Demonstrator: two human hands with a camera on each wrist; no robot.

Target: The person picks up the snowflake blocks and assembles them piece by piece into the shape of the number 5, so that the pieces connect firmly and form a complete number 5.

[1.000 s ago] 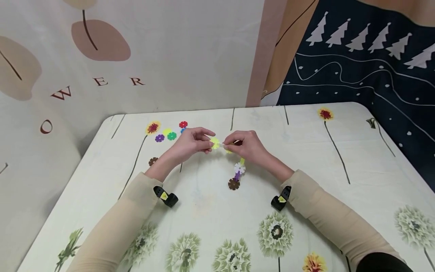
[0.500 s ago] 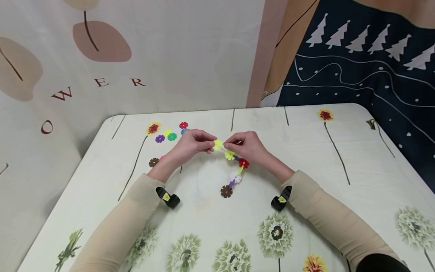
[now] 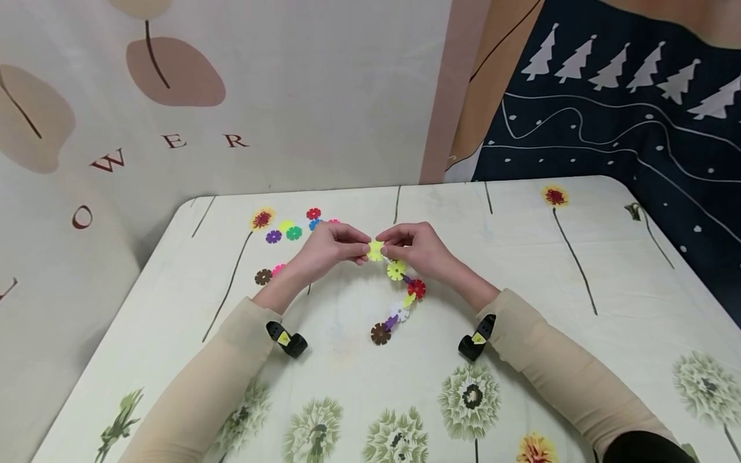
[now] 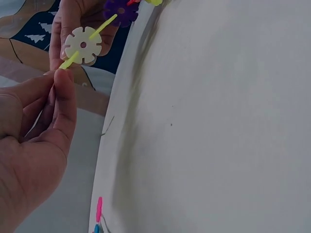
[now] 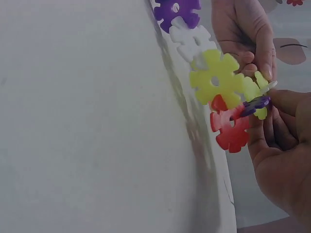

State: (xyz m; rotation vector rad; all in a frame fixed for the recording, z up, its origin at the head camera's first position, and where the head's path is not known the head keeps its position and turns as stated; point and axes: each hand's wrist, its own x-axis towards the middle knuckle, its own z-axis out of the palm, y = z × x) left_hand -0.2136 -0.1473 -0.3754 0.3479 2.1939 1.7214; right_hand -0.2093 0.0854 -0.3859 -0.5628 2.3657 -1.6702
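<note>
Both hands meet over the far middle of the table, holding one end of a chain of slotted flower-shaped plastic discs. My left hand [image 3: 324, 252] pinches the yellow end disc [image 3: 375, 250] between thumb and fingers. Opposite it, my right hand [image 3: 422, 252] pinches the white disc [image 4: 83, 45] joined to that yellow one. From there the chain curves down toward me: another yellow disc [image 3: 396, 270], a purple one seen edge-on, a red disc [image 3: 417, 289], then yellow, white and purple. A brown disc [image 3: 380, 334] forms its near end.
Loose discs lie at the back left, among them a purple disc [image 3: 274, 236], a green disc [image 3: 294, 233] and a red disc [image 3: 313, 213]. A brown disc [image 3: 263, 276] and a pink disc [image 3: 278, 269] lie beside the left forearm. A patterned cloth [image 3: 347, 366] covers the table.
The hands have drawn closer together, with the yellow end disc moving right. The chain has come out from under the right hand, its brown end swinging nearer and to the left.
</note>
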